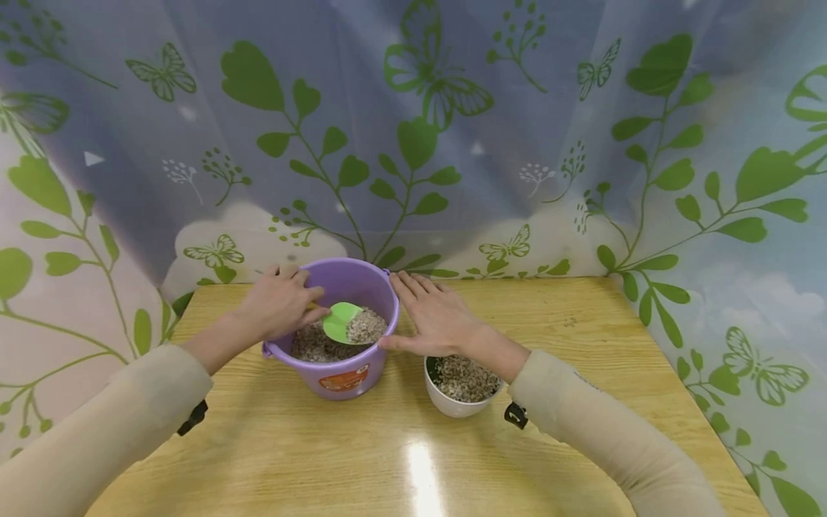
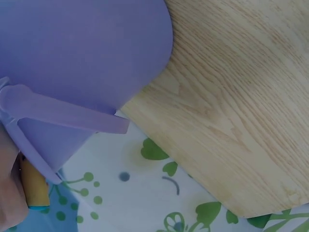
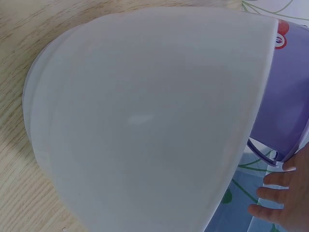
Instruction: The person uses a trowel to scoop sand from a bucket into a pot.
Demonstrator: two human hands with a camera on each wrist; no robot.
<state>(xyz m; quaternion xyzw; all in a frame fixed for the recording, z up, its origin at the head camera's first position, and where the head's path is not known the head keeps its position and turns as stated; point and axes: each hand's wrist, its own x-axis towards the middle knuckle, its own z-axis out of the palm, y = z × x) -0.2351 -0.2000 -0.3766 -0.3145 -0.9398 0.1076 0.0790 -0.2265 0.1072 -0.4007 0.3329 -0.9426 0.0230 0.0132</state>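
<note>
My left hand (image 1: 278, 303) grips the yellow handle (image 2: 35, 186) of a toy shovel. The shovel's green blade (image 1: 337, 321) carries a heap of tan and grey grainy material (image 1: 367, 327) inside the mouth of a purple bucket (image 1: 345, 269). More of the same grains (image 1: 316, 345) lie in the bucket below. With fingers stretched out, my right hand (image 1: 439, 312) rests against the bucket's right rim, its thumb on the near side. Under the right wrist stands a white bowl (image 1: 455, 408) of similar grains (image 1: 466, 379), its far part hidden by the hand and forearm.
Bucket and bowl stand on a light wooden table (image 1: 310, 459). A patterned curtain (image 1: 549, 143) hangs close behind the table's back edge. The bucket's purple handle (image 2: 72, 113) hangs on its outer side.
</note>
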